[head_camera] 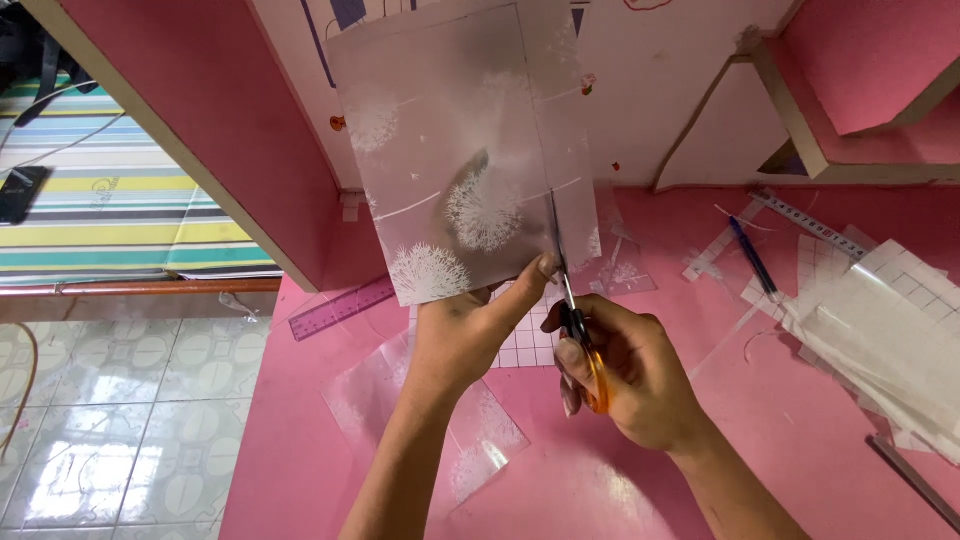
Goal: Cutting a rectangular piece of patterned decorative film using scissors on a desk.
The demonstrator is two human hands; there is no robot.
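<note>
The translucent frosted plastic sheet printed with white dandelion heads [455, 150] looks smooth and faintly glossy, letting grey shadow show through. The scissors [575, 310] have thin, shiny metal blades and orange plastic handles with a smooth finish. The pink tabletop [800, 440] is smooth with a soft sheen, catching pale reflections. On it lie clear, glossy film offcuts [470, 430], a violet see-through plastic ruler [340, 308], and a stack of white gridded backing paper under clear film [890, 330], matt where bare. The pink board panel with a pale raw edge [210, 120] looks matt. The patterned floor tiles [110, 420] are highly glossy; the striped cloth [110, 210] looks soft and woven.
</note>
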